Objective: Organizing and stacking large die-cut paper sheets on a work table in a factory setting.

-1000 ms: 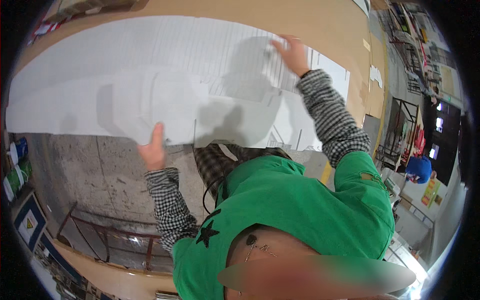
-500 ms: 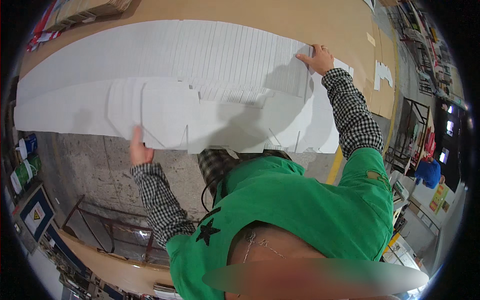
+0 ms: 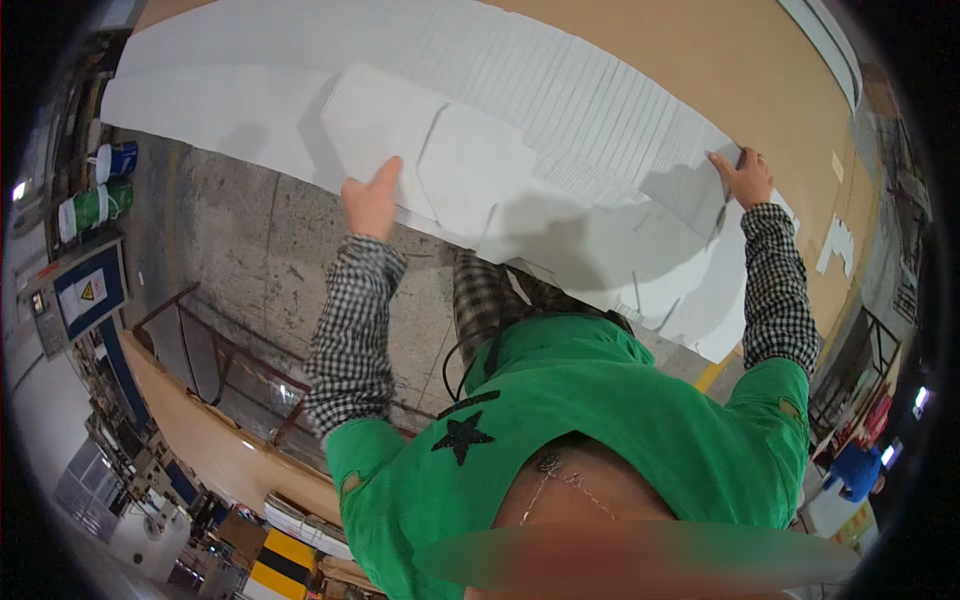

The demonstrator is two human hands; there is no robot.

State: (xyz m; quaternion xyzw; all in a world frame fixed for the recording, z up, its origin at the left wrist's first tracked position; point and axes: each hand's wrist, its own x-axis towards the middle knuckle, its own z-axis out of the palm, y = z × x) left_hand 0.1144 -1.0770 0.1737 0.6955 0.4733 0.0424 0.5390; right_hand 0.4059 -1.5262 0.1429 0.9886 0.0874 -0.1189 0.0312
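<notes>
A die-cut white cardboard sheet [image 3: 480, 160] with slots and notched edges lies over a fanned row of more white sheets [image 3: 560, 75]. At its near left edge my left hand [image 3: 372, 203] grips it, thumb on top and fingers hidden beneath. My right hand [image 3: 746, 181] is at the far right end, thumb on the white cardboard and fingers hooked over the far edge. How many layers it holds cannot be made out. The sheet's left part is raised a little, with a shadow beside it.
Brown cardboard [image 3: 690, 65] lies beneath and beyond the white sheets. Below left are a metal frame [image 3: 215, 350] on the concrete floor and a panel with a warning sign [image 3: 88, 292]. Another person in blue [image 3: 853, 472] is far off at the right.
My view has turned, so the scene sits tilted. The left part of the top sheet has shifted and lifted with my left hand; my right hand keeps to the right end.
</notes>
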